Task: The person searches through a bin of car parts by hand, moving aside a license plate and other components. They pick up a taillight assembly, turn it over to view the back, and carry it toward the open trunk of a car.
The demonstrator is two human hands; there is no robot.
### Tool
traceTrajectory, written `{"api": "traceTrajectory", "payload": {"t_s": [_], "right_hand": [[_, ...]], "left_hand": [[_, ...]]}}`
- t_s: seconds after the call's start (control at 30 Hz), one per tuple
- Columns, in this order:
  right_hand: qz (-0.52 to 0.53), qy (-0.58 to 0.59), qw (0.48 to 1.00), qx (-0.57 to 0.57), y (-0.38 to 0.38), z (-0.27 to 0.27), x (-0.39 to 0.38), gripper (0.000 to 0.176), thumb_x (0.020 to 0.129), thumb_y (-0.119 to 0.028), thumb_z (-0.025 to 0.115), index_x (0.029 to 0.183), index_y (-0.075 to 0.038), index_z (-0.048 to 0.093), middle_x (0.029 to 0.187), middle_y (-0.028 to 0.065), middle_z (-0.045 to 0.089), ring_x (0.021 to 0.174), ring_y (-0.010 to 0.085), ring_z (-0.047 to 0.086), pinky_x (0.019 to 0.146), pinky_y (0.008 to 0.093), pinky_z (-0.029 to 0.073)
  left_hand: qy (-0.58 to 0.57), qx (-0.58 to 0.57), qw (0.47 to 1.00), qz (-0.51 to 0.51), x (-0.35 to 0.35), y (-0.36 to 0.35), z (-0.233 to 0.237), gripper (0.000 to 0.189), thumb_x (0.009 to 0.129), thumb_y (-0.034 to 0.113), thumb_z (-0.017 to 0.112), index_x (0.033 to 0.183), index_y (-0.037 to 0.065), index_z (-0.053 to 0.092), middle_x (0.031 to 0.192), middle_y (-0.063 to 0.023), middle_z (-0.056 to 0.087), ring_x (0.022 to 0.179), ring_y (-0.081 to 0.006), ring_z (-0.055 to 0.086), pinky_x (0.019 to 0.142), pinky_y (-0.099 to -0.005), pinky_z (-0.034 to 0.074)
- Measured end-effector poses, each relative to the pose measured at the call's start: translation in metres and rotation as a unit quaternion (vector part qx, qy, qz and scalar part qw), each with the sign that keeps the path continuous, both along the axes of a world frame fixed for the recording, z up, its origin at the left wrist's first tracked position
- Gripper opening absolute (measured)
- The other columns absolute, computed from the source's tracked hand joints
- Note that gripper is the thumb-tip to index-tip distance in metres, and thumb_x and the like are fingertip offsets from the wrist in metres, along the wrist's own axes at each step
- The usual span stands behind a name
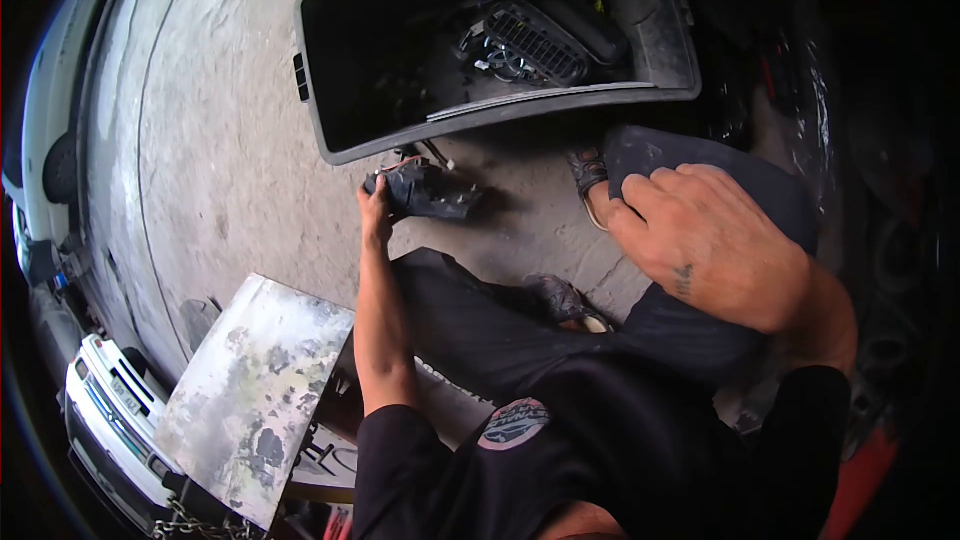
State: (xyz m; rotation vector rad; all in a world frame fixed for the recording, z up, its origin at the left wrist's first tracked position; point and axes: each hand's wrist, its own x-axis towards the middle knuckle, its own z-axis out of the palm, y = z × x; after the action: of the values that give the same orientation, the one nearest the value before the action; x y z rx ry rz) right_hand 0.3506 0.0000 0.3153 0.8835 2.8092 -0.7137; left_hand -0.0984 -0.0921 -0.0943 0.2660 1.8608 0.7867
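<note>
My left hand [376, 210] grips the left end of a black plastic part [430, 192] with wires on it, held over the concrete floor just below the near rim of a large black bin [400, 143]. The arm is stretched forward. My right hand [700, 235] is near my right knee, back up, with its fingers curled down by the dark trouser fabric [700, 155]. The fingertips are hidden, so whether it holds anything does not show. Inside the bin lie a black grille-like part [537, 40] and some loose wires.
A worn metal plate or tabletop [255, 395] stands at the lower left, with a chain [200, 525] at its lower edge. White vehicles [120, 410] show at the far left. My feet in sandals [565, 302] rest on the concrete floor [250, 70]. Dark clutter fills the right side.
</note>
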Motion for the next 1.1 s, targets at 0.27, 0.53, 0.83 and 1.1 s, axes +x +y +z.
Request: {"api": "traceTrajectory", "payload": {"t_s": [0.27, 0.53, 0.83, 1.1], "right_hand": [[0.011, -0.029, 1.0, -0.004, 0.008, 0.002, 0.002, 0.007, 0.082, -0.008, 0.066, 0.084, -0.002, 0.063, 0.087, 0.0149, 0.064, 0.079, 0.0305, 0.067, 0.072, 0.0424, 0.055], [-0.032, -0.033, 0.999, -0.006, 0.01, -0.004, -0.006, 0.012, 0.08, -0.003, 0.063, 0.092, -0.001, 0.065, 0.084, 0.012, 0.059, 0.082, 0.03, 0.064, 0.075, 0.0423, 0.052], [-0.013, -0.032, 0.999, 0.006, 0.017, -0.009, -0.01, 0.016, 0.077, 0.002, 0.063, 0.092, 0.0, 0.064, 0.082, 0.0119, 0.058, 0.077, 0.0295, 0.063, 0.071, 0.0429, 0.05], [-0.007, -0.034, 0.999, 0.004, 0.022, -0.006, -0.012, 0.014, 0.078, 0.0, 0.063, 0.092, -0.001, 0.065, 0.08, 0.0114, 0.056, 0.076, 0.0287, 0.062, 0.069, 0.0421, 0.05]], "left_hand": [[-0.007, 0.014, 1.0, -0.012, -0.001, 0.001, 0.004, 0.06, 0.103, 0.043, 0.065, 0.144, 0.007, 0.04, 0.123, -0.0193, 0.064, 0.099, -0.0311, 0.072, 0.075, -0.0521, 0.064], [0.0, 0.023, 1.0, 0.004, -0.004, -0.002, -0.006, 0.062, 0.099, 0.04, 0.072, 0.142, 0.006, 0.042, 0.113, -0.015, 0.064, 0.086, -0.0238, 0.068, 0.065, -0.0447, 0.062], [0.007, 0.036, 0.999, 0.011, -0.006, -0.006, -0.014, 0.065, 0.099, 0.039, 0.072, 0.144, 0.004, 0.041, 0.114, -0.0142, 0.063, 0.088, -0.0205, 0.067, 0.071, -0.0392, 0.06], [0.0, 0.044, 0.999, 0.014, -0.003, -0.004, -0.009, 0.067, 0.1, 0.038, 0.072, 0.147, 0.003, 0.039, 0.118, -0.0157, 0.062, 0.093, -0.0211, 0.066, 0.074, -0.0397, 0.06]]}}
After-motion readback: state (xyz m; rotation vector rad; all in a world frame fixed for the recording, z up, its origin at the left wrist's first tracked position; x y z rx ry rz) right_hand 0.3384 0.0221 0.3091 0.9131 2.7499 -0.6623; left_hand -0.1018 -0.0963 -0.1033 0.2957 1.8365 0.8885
